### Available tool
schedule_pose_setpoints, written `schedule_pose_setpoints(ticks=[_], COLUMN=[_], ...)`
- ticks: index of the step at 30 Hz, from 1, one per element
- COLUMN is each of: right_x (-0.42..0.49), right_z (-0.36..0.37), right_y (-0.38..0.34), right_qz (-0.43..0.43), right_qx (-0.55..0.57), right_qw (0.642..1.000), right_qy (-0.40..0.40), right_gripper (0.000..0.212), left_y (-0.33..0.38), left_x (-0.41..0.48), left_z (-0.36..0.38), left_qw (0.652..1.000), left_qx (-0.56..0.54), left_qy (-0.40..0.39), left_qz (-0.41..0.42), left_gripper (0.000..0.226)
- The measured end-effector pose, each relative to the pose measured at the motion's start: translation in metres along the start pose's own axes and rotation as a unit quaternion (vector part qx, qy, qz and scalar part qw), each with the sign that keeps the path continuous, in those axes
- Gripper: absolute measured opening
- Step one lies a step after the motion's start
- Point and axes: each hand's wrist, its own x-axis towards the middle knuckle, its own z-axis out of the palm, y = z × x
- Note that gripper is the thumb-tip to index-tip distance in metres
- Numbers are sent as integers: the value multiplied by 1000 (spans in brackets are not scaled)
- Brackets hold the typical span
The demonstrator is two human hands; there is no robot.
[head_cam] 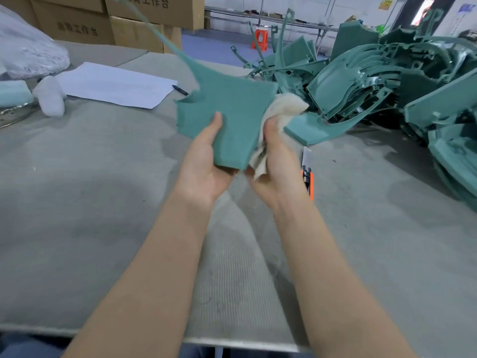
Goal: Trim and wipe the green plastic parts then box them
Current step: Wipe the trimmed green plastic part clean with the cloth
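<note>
A pen [180, 89] lies beside white paper [116, 85] on the table [77, 177].

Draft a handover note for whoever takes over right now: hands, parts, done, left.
Left hand grips the green plastic part. Right hand holds a white cloth against its right edge.
Utility knife lies on the table beside the right hand; pile of green parts at right; cardboard boxes far left.
Done: wiping under way. Left: finish wiping, box it, work the pile.

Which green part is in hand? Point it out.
The flat green part gripped by the left hand, with the right hand holding a cloth against its edge; the other parts lie heaped on the table.
</note>
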Motion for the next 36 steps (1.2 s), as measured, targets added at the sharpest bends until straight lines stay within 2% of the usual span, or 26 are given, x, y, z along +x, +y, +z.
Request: schedule_pose_setpoints(ticks=[1,3,5,7,13,16,19,21,26,29,30,31,33,34,36], right_x=[-2,-11,-17,-19,-29,-32,-26,-18,-11,7,13,16,18,17,14], right_z=[5,13,21,25,32,31,24,18,16,-7,-17,-26,-35,-35,-30], right_y=[6,17,27,29,24,21,22,25,29,23,19,13,4,-1,-11], right_qz=[-8,-70,-144,-187,-253,-289,-309,-320,-355,-291,-239,-190,-120,-99,-70], right_qx=[-30,-169,-332,-419,-460,-455,-500,-534,-569,-577,-569,-522,-333,-215,36], right_qw=[999,981,925,879,846,834,797,777,741,754,773,815,914,951,987], right_qy=[-23,-69,-112,-128,-94,-121,-138,-91,27,118,145,167,199,201,142], right_gripper=[38,46,35,22,12,6,33,43,51,35,28,21,11,12,19], left_y=[1,7,15,18,20,16,15,12,9,13,12,12,12,11,7], left_x=[-1,0,1,1,-2,-2,-2,-4,-3,-3,-4,-5,-3,-2,-2], left_z=[0,-3,-8,-12,-17,-16,-15,-13,-4,-2,-2,-1,0,0,1], left_qw=[1000,998,996,995,994,994,994,990,989,987,987,988,995,998,998], left_qx=[-22,-59,-58,-58,-92,-73,-70,-79,-105,-106,-91,-71,-32,-14,46], left_qy=[-9,2,25,44,21,-12,-68,-111,-98,-117,-132,-138,-95,-64,-13], left_qz=[7,31,61,70,62,77,56,31,21,8,5,7,16,21,28], left_gripper=[29,34,33,32,32,31,43,58,45,37,35,34,28,24,18])
